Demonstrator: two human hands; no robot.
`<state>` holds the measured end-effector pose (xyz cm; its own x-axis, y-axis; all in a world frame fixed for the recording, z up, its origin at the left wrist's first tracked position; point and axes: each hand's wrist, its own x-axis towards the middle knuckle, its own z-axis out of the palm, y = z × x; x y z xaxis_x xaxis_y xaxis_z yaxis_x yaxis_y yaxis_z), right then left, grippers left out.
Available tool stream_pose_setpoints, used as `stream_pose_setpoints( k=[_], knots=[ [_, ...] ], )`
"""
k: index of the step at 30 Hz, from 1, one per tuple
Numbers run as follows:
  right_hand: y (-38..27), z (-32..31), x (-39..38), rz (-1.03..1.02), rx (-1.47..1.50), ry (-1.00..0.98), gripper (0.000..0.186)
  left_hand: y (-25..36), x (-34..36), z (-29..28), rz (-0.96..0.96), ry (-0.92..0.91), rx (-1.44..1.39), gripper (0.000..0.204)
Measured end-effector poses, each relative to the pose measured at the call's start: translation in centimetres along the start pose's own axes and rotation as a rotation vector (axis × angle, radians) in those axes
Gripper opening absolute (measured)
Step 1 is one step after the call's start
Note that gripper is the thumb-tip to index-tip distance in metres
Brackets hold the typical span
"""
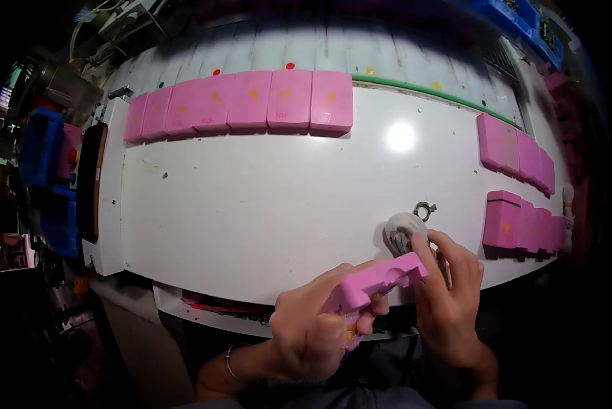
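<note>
A pink block (381, 281) with notches cut along its edge is tilted up in my left hand (312, 320), fingers wrapped round it. Yellow marks show on its lower part. Just right of it, my right hand (449, 293) has its fingers bent, with the fingertips on a rounded greyish-white bundle (404, 228) that has dark folds on its near side. The lower part of this bundle is hidden behind the fingers and the block. Beyond it on the white table lies a small grey ring-shaped piece (424, 211).
Several pink blocks (248, 99) stand in a row along the table's far left side. Two more groups, an upper one (500, 143) and a lower one (503, 221), stand at the right. A green strip (428, 95) edges the white table (251, 204). Blue bins (40, 150) are at far left.
</note>
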<state>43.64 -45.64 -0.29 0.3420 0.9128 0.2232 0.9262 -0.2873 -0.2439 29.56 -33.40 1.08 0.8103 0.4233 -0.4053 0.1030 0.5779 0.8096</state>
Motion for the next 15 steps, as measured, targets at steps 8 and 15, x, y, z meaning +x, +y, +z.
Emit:
stream_pose_setpoints(
  k=[8, 15],
  knots=[
    [0.1, -2.1, 2.5, 0.048, 0.777, -0.008, 0.029, 0.1, 1.6, -0.1, -0.077, -0.034, 0.006, 0.094],
    [-1.4, -0.5, 4.6, 0.297, 1.358, -0.19, 0.038, -0.4, 1.9, 1.3, 0.108, -0.112, -0.157, 0.105]
  ],
)
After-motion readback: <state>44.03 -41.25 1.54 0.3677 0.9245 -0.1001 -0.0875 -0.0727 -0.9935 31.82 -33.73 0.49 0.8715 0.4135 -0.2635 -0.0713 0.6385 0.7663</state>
